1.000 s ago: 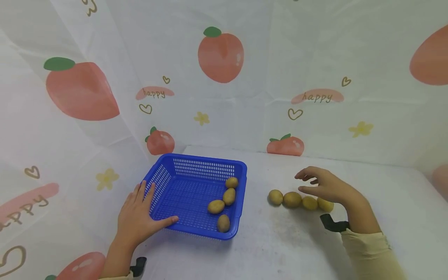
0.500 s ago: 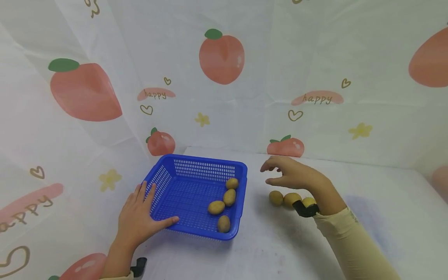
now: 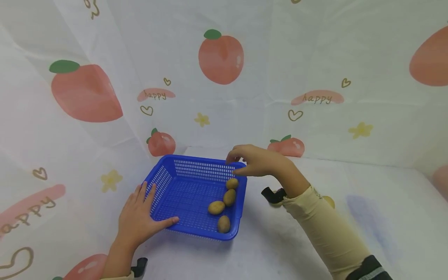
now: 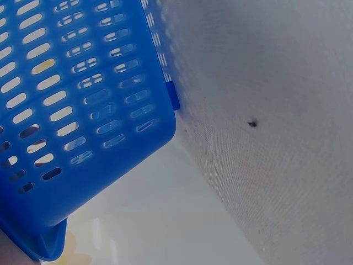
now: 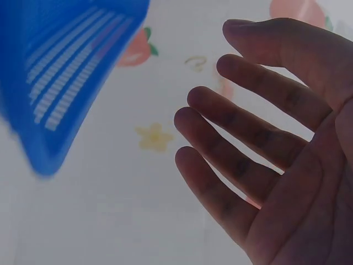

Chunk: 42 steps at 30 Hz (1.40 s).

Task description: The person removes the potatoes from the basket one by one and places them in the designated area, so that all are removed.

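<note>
A blue plastic basket (image 3: 189, 196) sits on the white table, with several small potatoes (image 3: 229, 197) along its right side. My left hand (image 3: 140, 217) rests on the basket's left side, fingers straight and spread, thumb along the near rim. In the left wrist view the slotted basket wall (image 4: 83, 99) fills the upper left. My right hand (image 3: 255, 161) is at the basket's far right corner, its fingers loosely bent. The right wrist view shows the bare palm of that right hand (image 5: 276, 149), with nothing in it, beside the blue basket (image 5: 60, 94).
To the right of the basket, a potato (image 3: 329, 201) peeks out from behind my right sleeve (image 3: 325, 229); the other potatoes of that row are mostly hidden by the arm. A white printed cloth (image 3: 259, 77) hangs behind the table and on the left.
My right hand has moved left, empty, from above the row of potatoes to the basket's far right corner. The left hand and the basket have stayed put.
</note>
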Available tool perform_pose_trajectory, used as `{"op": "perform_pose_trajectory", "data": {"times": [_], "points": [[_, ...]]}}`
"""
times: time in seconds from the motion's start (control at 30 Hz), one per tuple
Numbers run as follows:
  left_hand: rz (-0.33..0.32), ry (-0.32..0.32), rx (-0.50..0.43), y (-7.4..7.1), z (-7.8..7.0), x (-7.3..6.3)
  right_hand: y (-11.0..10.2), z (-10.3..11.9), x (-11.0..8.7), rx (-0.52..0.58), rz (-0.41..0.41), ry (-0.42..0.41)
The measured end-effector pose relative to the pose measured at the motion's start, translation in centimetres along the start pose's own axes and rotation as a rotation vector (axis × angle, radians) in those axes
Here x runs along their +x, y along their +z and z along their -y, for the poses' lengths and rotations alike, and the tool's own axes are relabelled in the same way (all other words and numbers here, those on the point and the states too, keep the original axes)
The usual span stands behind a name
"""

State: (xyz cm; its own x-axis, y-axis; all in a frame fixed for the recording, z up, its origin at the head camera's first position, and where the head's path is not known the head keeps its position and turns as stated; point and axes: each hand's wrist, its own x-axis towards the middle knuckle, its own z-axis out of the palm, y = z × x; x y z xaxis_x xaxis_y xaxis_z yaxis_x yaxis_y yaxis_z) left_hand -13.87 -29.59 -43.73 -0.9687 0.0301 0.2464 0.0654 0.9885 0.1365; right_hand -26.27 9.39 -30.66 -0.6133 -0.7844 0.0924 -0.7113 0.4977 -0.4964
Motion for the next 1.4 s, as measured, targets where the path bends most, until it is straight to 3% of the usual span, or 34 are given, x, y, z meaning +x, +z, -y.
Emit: {"op": "perform_pose_trajectory", "data": {"times": [0.53, 0.93, 1.23, 1.3, 1.4], "points": [[0.018, -0.009, 0.005, 0.0, 0.2, 0.0, 4.1, 3.2, 6.9, 0.020, 0.132, -0.142], [0.013, -0.012, 0.005, -0.1, -0.2, 0.0, 8.9, 3.4, 9.9, -0.054, 0.316, 0.051], [0.006, -0.016, 0.016, 0.0, -0.3, 0.0, 10.8, 3.1, 10.3, -0.132, 0.398, 0.200], [0.006, -0.015, 0.014, 0.0, -0.3, 0.0, 11.1, 3.1, 10.3, -0.137, 0.407, 0.251], [0.004, -0.014, 0.008, 0.0, -0.3, 0.0, 11.4, 3.1, 10.1, -0.107, 0.413, 0.392]]}}
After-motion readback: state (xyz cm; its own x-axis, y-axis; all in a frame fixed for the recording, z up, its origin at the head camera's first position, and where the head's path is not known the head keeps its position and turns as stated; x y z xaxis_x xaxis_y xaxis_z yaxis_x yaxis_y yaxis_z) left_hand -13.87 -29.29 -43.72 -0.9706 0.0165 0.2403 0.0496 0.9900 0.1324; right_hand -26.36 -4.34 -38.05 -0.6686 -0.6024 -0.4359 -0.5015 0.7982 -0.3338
